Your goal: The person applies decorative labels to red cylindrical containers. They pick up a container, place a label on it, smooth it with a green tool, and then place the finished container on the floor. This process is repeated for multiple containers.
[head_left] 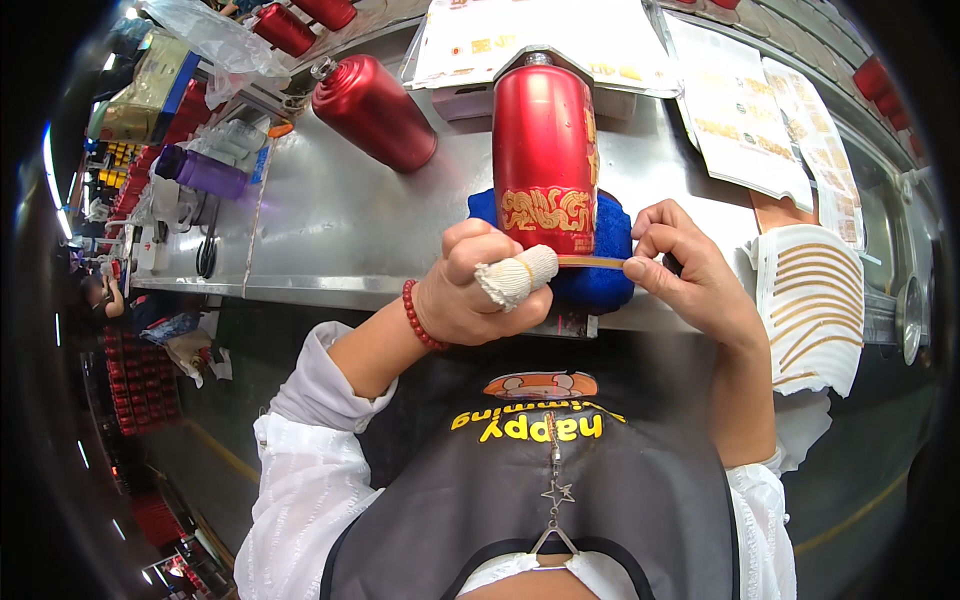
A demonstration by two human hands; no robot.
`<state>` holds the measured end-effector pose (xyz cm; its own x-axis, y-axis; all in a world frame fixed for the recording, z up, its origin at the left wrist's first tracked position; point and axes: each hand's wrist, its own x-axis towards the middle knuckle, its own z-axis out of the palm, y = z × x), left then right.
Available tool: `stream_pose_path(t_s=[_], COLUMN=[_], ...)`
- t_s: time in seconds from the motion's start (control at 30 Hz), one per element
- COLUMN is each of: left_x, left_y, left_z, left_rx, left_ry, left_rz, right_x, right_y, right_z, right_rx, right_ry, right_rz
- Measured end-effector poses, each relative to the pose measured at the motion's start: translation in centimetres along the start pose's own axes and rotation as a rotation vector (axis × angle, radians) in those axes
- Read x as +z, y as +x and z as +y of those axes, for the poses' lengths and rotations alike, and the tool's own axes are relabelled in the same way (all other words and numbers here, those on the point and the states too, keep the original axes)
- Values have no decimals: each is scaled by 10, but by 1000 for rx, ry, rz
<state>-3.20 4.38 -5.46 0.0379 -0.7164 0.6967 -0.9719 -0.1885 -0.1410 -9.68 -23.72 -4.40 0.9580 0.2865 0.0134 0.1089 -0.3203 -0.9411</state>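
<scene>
— Nearest to the camera, a dark grey apron with yellow lettering (640,490) is worn. What is held beyond it?

— A narrow, flat gold strip (600,262) is held at the near end of a glossy red metallic bottle with a gold pattern (543,130). Its right end is pinched by the right hand (695,270), with thumb and finger brought together. The left hand (465,285) is curled at the other end, with a ribbed white cloth cover (515,279) worn on one digit. Whether the strip is gripped there, or only pressed, cannot be told.

— How is the bottle placed?

— It is rested on a thick, soft blue cloth (613,225), its neck directed to the far side.

— And how should it be handled?

— It is judged stiff, smooth and rather slippery; its weight cannot be known. It is best held around the plain body. The strip is judged light and easily bent, so it should be taken by its ends.

— What surface is used, and what room?

— A shiny steel table (350,220) is used. A plain red bottle (378,112) is placed at the far left, and a white sheet with curved gold strips (838,365) at the right. Farther left, red goods (142,385) are stacked above a dark floor (850,470).
</scene>
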Motion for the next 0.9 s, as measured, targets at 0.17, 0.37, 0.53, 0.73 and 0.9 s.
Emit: stream_pose_path(t_s=[0.17, 0.37, 0.53, 0.73, 0.9], left_x=[11, 9, 9, 21, 13], left_y=[5, 4, 4, 4, 3], left_z=[-5, -4, -4, 0, -1], left_rx=[71, 75, 78, 36, 49], left_ry=[51, 114, 102, 54, 105], left_rz=[27, 7, 13, 3, 42], right_x=[0, 0, -1, 0, -1], right_y=[0, 1, 2, 1, 1], right_z=[1, 4, 1, 2, 0], right_rx=[-7, -29, 8, -29, -22], right_ry=[14, -44, -10, -55, -62], right_rz=[-1, -13, -14, 25, 7])
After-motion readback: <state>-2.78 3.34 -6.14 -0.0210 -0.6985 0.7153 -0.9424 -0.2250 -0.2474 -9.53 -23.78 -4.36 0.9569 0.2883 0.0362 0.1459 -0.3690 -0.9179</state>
